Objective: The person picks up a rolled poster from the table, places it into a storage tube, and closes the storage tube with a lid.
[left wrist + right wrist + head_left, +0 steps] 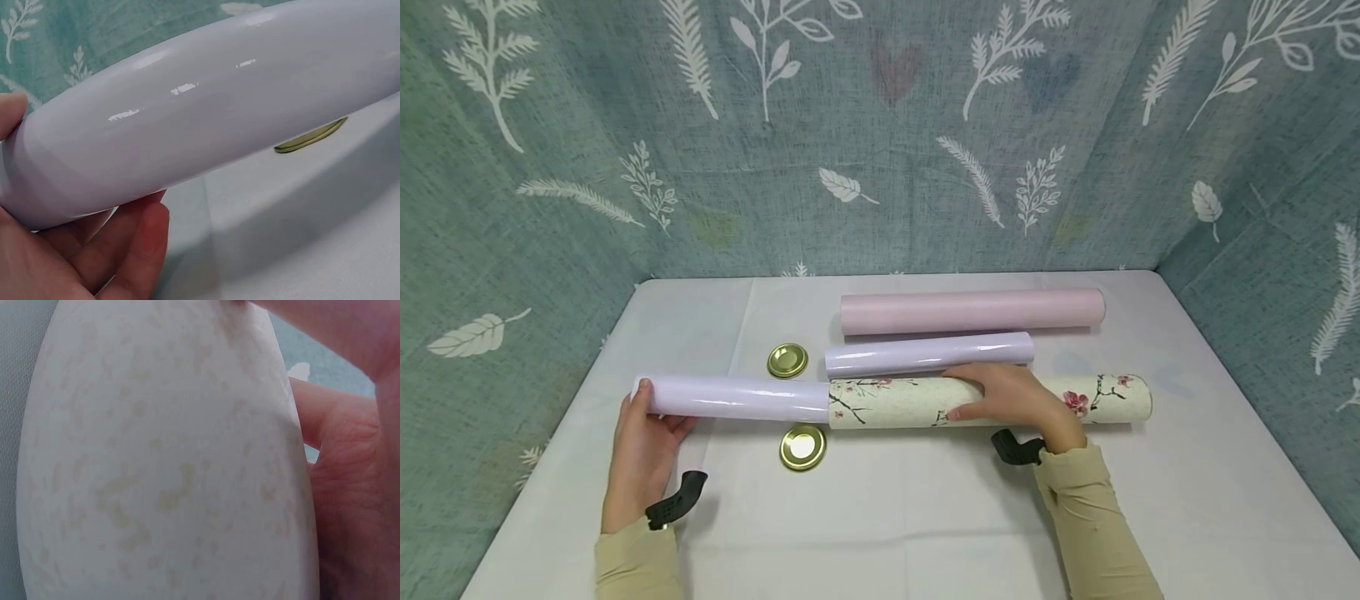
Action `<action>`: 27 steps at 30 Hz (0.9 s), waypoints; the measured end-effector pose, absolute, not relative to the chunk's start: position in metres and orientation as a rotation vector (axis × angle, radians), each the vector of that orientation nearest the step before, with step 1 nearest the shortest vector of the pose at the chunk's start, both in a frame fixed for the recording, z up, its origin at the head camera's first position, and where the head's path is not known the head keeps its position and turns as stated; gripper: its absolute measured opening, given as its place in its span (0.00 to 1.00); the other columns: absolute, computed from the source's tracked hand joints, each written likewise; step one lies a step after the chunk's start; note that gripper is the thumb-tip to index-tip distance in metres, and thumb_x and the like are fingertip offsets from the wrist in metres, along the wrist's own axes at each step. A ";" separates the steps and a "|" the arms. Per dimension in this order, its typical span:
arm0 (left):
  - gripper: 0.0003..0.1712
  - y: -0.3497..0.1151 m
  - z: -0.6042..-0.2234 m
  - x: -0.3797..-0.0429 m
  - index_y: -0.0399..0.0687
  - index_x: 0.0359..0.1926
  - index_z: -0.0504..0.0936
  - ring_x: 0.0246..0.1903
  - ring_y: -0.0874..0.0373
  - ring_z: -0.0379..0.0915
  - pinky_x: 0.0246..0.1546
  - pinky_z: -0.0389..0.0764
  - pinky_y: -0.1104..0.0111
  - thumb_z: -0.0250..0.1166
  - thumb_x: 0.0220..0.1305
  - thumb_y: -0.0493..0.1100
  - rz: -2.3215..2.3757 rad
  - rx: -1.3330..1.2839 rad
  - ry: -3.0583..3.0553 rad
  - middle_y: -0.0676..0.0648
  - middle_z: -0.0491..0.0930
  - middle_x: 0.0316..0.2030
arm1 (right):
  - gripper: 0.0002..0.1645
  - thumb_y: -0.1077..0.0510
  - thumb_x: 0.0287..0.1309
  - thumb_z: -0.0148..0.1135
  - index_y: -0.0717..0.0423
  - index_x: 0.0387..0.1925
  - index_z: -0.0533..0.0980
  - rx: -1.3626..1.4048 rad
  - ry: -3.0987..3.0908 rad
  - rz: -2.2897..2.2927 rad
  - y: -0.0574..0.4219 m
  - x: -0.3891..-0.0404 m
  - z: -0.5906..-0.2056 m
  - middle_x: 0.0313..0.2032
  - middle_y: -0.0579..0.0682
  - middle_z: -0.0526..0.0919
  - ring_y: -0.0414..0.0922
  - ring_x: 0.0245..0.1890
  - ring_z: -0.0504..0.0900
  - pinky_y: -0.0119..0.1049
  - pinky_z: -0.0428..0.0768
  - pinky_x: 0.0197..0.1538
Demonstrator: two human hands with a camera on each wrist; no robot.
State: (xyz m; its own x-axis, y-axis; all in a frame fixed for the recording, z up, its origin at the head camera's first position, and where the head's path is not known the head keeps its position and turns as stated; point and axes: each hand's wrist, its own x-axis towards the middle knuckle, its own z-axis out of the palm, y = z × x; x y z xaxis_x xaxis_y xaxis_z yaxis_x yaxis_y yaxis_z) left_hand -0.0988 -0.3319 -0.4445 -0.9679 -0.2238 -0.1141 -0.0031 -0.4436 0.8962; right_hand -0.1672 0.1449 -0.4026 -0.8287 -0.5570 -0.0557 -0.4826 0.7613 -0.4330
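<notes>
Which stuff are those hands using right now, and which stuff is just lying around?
In use:
- held lilac roll, gripped by the left hand
- blossom-patterned roll, gripped by the right hand

Seemingly just lying about:
- pink roll
- loose lilac roll
- far gold lid
- near gold lid

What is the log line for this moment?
left hand: grips lilac roll; right hand: grips floral roll; held rolls: in line
</notes>
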 end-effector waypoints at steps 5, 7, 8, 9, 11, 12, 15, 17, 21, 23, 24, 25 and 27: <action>0.31 -0.329 -0.443 -0.097 0.55 0.60 0.48 0.54 0.51 0.61 0.43 0.74 0.63 0.50 0.63 0.57 -2.535 0.359 -1.590 0.44 0.54 0.56 | 0.38 0.29 0.40 0.61 0.35 0.55 0.70 -0.819 2.773 -0.604 0.145 -0.167 -0.403 0.51 0.35 0.73 0.41 0.50 0.72 0.42 0.70 0.50; 0.31 -0.328 -0.443 -0.097 0.55 0.60 0.48 0.55 0.50 0.60 0.43 0.74 0.64 0.50 0.63 0.57 -2.520 0.369 -1.620 0.44 0.54 0.56 | 0.38 0.29 0.40 0.60 0.35 0.55 0.70 -0.819 2.774 -0.604 0.145 -0.167 -0.403 0.51 0.35 0.73 0.41 0.50 0.72 0.42 0.70 0.50; 0.32 -0.328 -0.442 -0.097 0.55 0.61 0.48 0.56 0.50 0.60 0.44 0.74 0.64 0.50 0.63 0.58 -2.513 0.376 -1.635 0.44 0.54 0.57 | 0.38 0.29 0.40 0.60 0.35 0.55 0.70 -0.817 2.773 -0.605 0.145 -0.167 -0.403 0.51 0.35 0.73 0.41 0.50 0.72 0.42 0.70 0.49; 0.32 -0.328 -0.442 -0.096 0.56 0.61 0.48 0.56 0.50 0.59 0.44 0.74 0.64 0.50 0.62 0.58 -2.511 0.382 -1.644 0.45 0.54 0.57 | 0.38 0.29 0.40 0.60 0.35 0.55 0.70 -0.815 2.774 -0.605 0.145 -0.167 -0.403 0.51 0.35 0.73 0.41 0.50 0.72 0.42 0.70 0.49; 0.33 -0.328 -0.442 -0.096 0.56 0.62 0.48 0.57 0.49 0.57 0.44 0.74 0.65 0.50 0.62 0.58 -2.509 0.387 -1.656 0.45 0.54 0.57 | 0.39 0.29 0.39 0.60 0.36 0.55 0.70 -0.813 2.771 -0.604 0.145 -0.167 -0.403 0.51 0.35 0.73 0.42 0.50 0.72 0.42 0.70 0.49; 0.33 -0.327 -0.442 -0.096 0.56 0.62 0.48 0.57 0.49 0.57 0.44 0.74 0.65 0.50 0.62 0.58 -2.507 0.390 -1.661 0.45 0.53 0.57 | 0.39 0.29 0.39 0.60 0.36 0.55 0.70 -0.813 2.770 -0.605 0.145 -0.167 -0.403 0.51 0.35 0.73 0.42 0.50 0.72 0.43 0.70 0.50; 0.33 -0.327 -0.441 -0.096 0.55 0.62 0.47 0.57 0.49 0.56 0.44 0.74 0.66 0.50 0.62 0.58 -2.499 0.388 -1.677 0.45 0.53 0.57 | 0.40 0.28 0.39 0.60 0.37 0.56 0.70 -0.811 2.770 -0.602 0.145 -0.167 -0.404 0.52 0.36 0.73 0.42 0.50 0.72 0.43 0.70 0.50; 0.33 -0.326 -0.441 -0.096 0.54 0.62 0.48 0.57 0.49 0.56 0.44 0.74 0.66 0.50 0.63 0.57 -2.492 0.390 -1.689 0.45 0.53 0.57 | 0.40 0.28 0.39 0.60 0.37 0.56 0.70 -0.811 2.772 -0.602 0.145 -0.167 -0.404 0.52 0.36 0.73 0.42 0.50 0.72 0.44 0.70 0.50; 0.33 -0.325 -0.440 -0.096 0.53 0.62 0.48 0.56 0.50 0.57 0.43 0.75 0.68 0.50 0.63 0.57 -2.469 0.402 -1.731 0.45 0.54 0.56 | 0.40 0.28 0.39 0.60 0.37 0.56 0.69 -0.807 2.771 -0.599 0.145 -0.167 -0.404 0.52 0.36 0.73 0.43 0.51 0.72 0.44 0.69 0.50; 0.33 -0.325 -0.440 -0.096 0.53 0.63 0.48 0.56 0.51 0.57 0.43 0.75 0.69 0.50 0.63 0.57 -2.456 0.406 -1.756 0.46 0.54 0.57 | 0.40 0.28 0.39 0.59 0.37 0.56 0.69 -0.806 2.770 -0.595 0.145 -0.167 -0.405 0.52 0.36 0.73 0.43 0.51 0.72 0.44 0.69 0.50; 0.33 -0.324 -0.440 -0.096 0.53 0.63 0.48 0.56 0.51 0.57 0.43 0.75 0.69 0.50 0.63 0.57 -2.450 0.408 -1.766 0.46 0.54 0.57 | 0.40 0.28 0.39 0.59 0.37 0.56 0.69 -0.806 2.771 -0.592 0.145 -0.167 -0.405 0.52 0.36 0.73 0.43 0.51 0.72 0.44 0.69 0.50; 0.33 -0.324 -0.440 -0.097 0.52 0.63 0.48 0.56 0.51 0.57 0.43 0.75 0.69 0.50 0.63 0.57 -2.447 0.409 -1.773 0.46 0.54 0.57 | 0.40 0.28 0.39 0.59 0.37 0.56 0.69 -0.807 2.772 -0.592 0.145 -0.167 -0.405 0.52 0.36 0.73 0.43 0.51 0.72 0.44 0.69 0.50; 0.34 -0.325 -0.440 -0.097 0.51 0.63 0.48 0.56 0.51 0.57 0.43 0.74 0.69 0.50 0.63 0.57 -2.443 0.406 -1.785 0.45 0.55 0.57 | 0.40 0.28 0.39 0.60 0.37 0.56 0.70 -0.812 2.774 -0.594 0.145 -0.167 -0.404 0.52 0.36 0.73 0.43 0.50 0.72 0.43 0.70 0.50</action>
State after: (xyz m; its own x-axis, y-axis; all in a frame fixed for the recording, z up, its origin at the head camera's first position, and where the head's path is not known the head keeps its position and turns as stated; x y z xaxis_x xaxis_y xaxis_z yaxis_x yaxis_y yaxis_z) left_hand -0.0970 -0.3247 -0.4401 -0.9608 -0.2261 -0.1603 -0.0840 -0.3136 0.9458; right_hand -0.1674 0.1453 -0.4043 -0.8319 -0.5507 -0.0683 -0.4744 0.7696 -0.4273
